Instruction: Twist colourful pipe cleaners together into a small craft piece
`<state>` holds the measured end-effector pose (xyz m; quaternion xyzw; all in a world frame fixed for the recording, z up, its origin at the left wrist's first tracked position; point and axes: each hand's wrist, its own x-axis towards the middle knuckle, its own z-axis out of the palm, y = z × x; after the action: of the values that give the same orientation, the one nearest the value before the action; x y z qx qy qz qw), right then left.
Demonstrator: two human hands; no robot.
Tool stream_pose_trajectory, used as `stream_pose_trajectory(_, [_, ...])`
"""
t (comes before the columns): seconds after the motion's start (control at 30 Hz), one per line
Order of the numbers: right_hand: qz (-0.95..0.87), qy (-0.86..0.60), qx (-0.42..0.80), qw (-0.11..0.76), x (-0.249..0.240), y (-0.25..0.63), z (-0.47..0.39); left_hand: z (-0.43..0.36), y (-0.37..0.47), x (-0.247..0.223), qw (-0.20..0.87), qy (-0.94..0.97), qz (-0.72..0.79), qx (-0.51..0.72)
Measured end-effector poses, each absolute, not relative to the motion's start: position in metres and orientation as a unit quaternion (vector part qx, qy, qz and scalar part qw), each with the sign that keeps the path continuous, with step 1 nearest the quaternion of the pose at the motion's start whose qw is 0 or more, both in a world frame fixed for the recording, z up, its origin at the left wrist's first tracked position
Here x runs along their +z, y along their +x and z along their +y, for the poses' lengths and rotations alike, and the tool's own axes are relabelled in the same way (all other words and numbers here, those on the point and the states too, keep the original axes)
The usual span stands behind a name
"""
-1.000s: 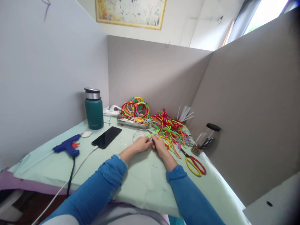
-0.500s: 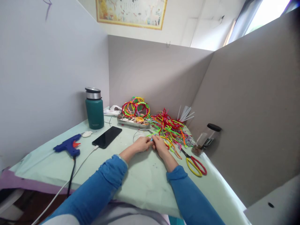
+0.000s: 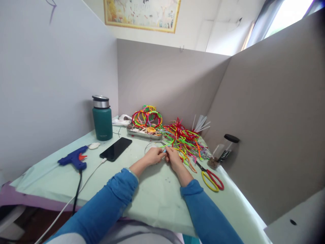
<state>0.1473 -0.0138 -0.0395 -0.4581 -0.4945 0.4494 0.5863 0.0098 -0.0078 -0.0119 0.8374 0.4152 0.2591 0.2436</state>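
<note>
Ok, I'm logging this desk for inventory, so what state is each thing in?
Small light-blue piece: held between left-hand grip and right-hand grip.
Cylindrical dark-green bottle: upright, capped.
Black rectangular phone: flat, screen dark, white cable attached.
Blue plastic glue gun: lying on its side, black cord attached.
Red-and-yellow-handled scissors: lying flat.
Clear cylindrical jar: black lid on, partly filled.
Multicoloured fuzzy stems: loosely tangled heap.
Shallow metal tray: loaded.

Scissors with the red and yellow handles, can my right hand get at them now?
Likely yes: the scissors lie to the right of the right hand, handles uncovered. It seems to be pinching a small blue piece, though, so may need to let go first.
</note>
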Motion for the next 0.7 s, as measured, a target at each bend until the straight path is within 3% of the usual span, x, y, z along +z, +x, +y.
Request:
stream_pose_trajectory(0.4, [-0.403, -0.428, 0.507, 0.631, -0.0311, 0.1475, -0.0179, -0.0097, 0.0107, -0.0063, 0.238, 0.813, 0.431, 0.309])
stream_pose_trajectory(0.7, [-0.473, -0.447, 0.469, 0.597, -0.0361, 0.1461, -0.0150, -0.0061, 0.0099, -0.0083, 0.209, 0.814, 0.443, 0.310])
